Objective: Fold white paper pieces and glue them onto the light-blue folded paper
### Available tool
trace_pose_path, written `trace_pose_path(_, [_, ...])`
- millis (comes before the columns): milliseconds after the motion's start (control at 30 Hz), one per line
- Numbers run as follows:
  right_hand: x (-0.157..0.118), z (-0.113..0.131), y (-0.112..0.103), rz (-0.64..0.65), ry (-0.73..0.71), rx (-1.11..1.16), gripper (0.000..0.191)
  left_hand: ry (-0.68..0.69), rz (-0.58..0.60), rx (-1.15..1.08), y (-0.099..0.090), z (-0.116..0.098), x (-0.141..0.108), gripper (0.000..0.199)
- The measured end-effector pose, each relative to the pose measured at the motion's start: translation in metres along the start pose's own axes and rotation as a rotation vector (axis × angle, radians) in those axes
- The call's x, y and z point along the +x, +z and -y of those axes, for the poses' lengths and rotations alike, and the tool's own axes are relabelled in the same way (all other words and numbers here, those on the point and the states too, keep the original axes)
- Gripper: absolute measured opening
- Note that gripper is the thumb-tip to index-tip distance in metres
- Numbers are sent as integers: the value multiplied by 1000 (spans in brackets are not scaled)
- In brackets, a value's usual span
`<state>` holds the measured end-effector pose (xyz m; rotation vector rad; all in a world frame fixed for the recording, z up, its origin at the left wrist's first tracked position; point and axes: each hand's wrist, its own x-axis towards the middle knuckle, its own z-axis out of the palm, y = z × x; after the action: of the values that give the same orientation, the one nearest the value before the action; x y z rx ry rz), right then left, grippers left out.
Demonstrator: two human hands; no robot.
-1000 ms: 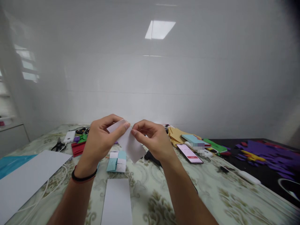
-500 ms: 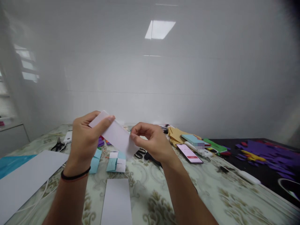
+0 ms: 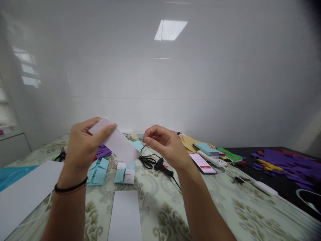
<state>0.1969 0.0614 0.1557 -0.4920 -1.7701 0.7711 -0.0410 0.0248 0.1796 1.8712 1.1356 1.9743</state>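
My left hand (image 3: 81, 144) holds a white paper strip (image 3: 119, 144) between thumb and fingers, raised above the table and slanting down to the right. The strip's lower right end is free and slightly blurred. To its right is my right hand (image 3: 163, 142), apart from the strip. Its thumb and forefinger come together in a pinch; whether anything small is between them I cannot make out. A second white strip (image 3: 125, 214) lies flat on the table in front of me. Beyond it are a light-blue and white folded paper piece (image 3: 124, 173) and light-blue folded pieces (image 3: 98, 172).
Black scissors (image 3: 147, 162) and a black glue gun (image 3: 163, 168) with its cord lie mid-table. A phone (image 3: 202, 163) is to the right, near brown envelopes (image 3: 190, 143). Large white sheets (image 3: 30, 194) lie left; purple pieces (image 3: 288, 164) cover the dark surface at far right.
My right hand has come away from the strip's end and moved slightly right and up. My left hand has carried the strip left, uncovering the scissors and glue gun.
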Motion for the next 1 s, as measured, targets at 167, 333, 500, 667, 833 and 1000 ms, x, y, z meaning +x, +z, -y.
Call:
trace_pose_path(167, [-1, 5, 14, 2, -18, 2, 13, -29, 252, -46, 29, -14, -10, 30])
trace_pose_path(333, [0, 7, 12, -18, -43, -18, 13, -32, 362, -29, 35, -14, -11, 25])
trace_pose_path(500, [-4, 16, 9, 26, -129, -217, 6, 20, 459, 64, 28, -12, -9, 10])
trace_pose_path(667, [-9, 25, 11, 44, -237, -396, 13, 75, 533, 140, 26, -16, -8, 8])
trace_pose_path(833, [-12, 28, 9, 98, -294, -429, 16, 101, 578, 95, 25, -17, -10, 11])
trace_pose_path(1000, [-13, 28, 10, 105, -317, -458, 16, 119, 587, 125, 22, -14, -8, 12])
